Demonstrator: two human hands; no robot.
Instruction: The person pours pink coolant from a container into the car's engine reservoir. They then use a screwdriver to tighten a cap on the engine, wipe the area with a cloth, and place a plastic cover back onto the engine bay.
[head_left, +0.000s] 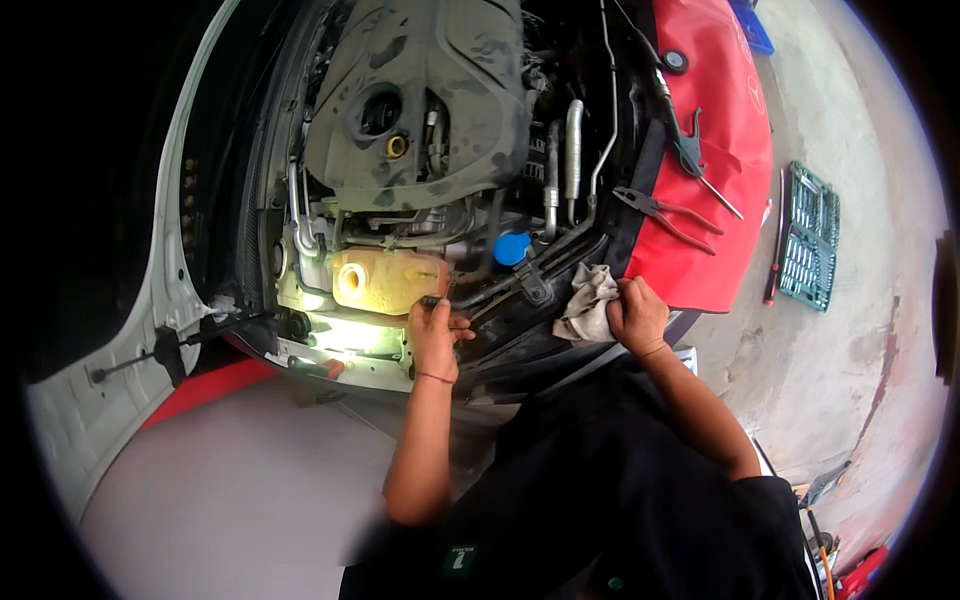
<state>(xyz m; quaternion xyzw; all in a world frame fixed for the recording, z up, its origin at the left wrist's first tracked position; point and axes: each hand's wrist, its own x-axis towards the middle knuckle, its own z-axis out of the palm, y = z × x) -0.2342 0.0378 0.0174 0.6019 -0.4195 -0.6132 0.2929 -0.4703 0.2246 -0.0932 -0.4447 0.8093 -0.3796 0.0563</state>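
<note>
My left hand [434,338] is closed in a pinch beside the yellowed, translucent coolant reservoir [400,285]. A small dark thing shows at its fingertips, too hidden to name. The reservoir's round filler neck [353,280] is uncovered. Over the front edge of the engine bay, my right hand [640,315] grips a crumpled grey-white rag [588,308] by its right side. It rests by the corner of a red fender cover [715,240]. Between the hands and farther back sits a blue cap [511,248].
Pliers [670,215] with red handles and a trigger gun [690,145] with a thin nozzle lie on the cover. Behind the reservoir is the dusty engine cover [420,150]. Bright light falls below the reservoir. An open green socket set [808,240] lies on the floor at right.
</note>
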